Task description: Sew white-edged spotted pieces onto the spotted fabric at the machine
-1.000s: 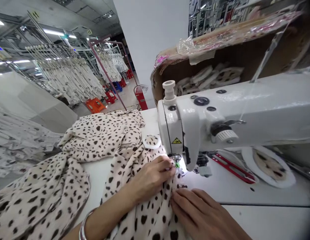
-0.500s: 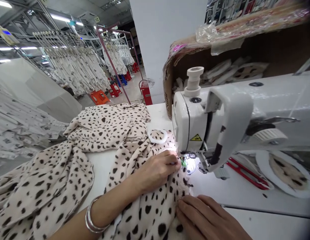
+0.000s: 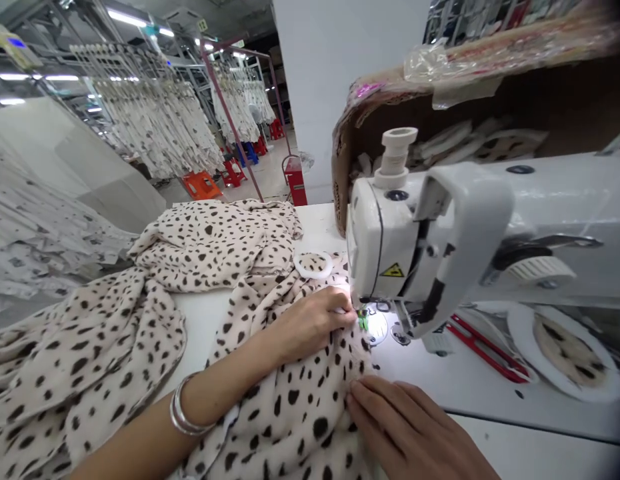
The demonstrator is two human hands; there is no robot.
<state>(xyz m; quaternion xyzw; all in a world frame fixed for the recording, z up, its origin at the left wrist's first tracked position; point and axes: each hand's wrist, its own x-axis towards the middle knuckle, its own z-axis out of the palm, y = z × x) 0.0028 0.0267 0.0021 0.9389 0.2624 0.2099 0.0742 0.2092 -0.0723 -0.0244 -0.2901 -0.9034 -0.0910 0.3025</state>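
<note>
The spotted fleece fabric (image 3: 295,407) is laid on the desk (image 3: 200,317) in front of the sewing machine (image 3: 565,200), its right-hand edge brought up to the green-marked part (image 3: 363,320) by the lit needle area. A fold near that part is pinched between thumb and forefinger of the left hand (image 3: 310,323), the other fingers curled in. Closer to the wearer, the edge is pressed down by the right hand (image 3: 420,430), laid nearly flat with its fingers together.

The work is judged to be partway through: the edge is set at the needle area, while the cloth is neither cut free nor put aside. No seam can be made out, so how much is stitched and how much is left cannot be told. A white-rimmed oval piece (image 3: 299,268) is seen at the fabric's far end; whether it is attached is unclear.

More spotted cloth (image 3: 90,360) is heaped to the left. Beneath the machine arm, red thread snips (image 3: 485,350) are placed beside a larger white-rimmed oval (image 3: 520,333). Similar pieces are held in the cardboard box (image 3: 341,153) behind.
</note>
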